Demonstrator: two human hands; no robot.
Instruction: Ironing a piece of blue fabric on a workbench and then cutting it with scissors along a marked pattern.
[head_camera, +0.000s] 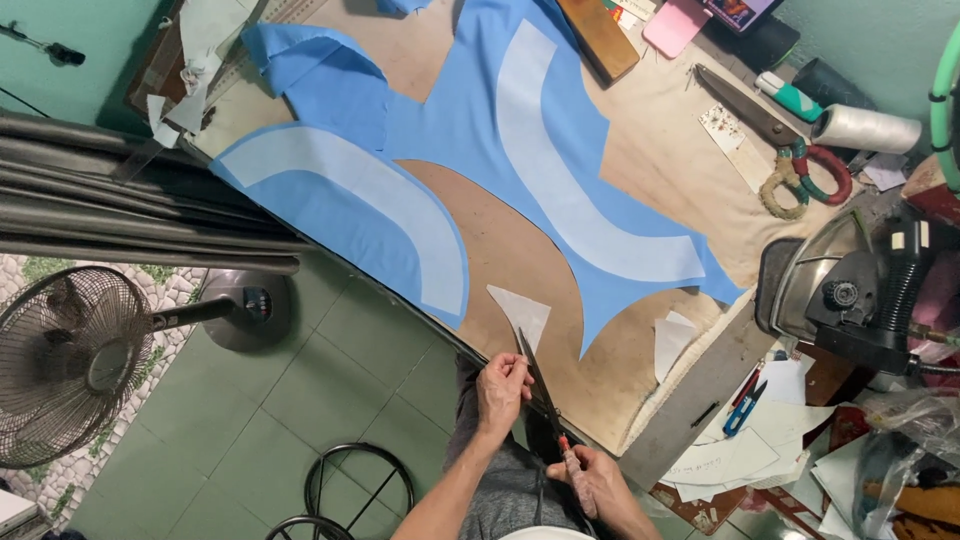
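My right hand (592, 477) grips the handles of long dark scissors (538, 384), whose blades point up toward a small white triangular piece (522, 312) lying on the brown board (520, 260). My left hand (502, 388) is closed at the near table edge, right beside the scissor blades, its fingers pinching at the edge of the white piece or the blade; which one I cannot tell. Blue fabric (470, 120) with curved white interfacing strips (560, 180) is spread across the board above.
A second pair of large scissors (775, 135) with wrapped handles lies at the right, near a white thread cone (865, 128). An iron (850, 290) stands at the right edge. Paper scraps and pens (745, 410) lie lower right. A floor fan (70, 360) stands at the left.
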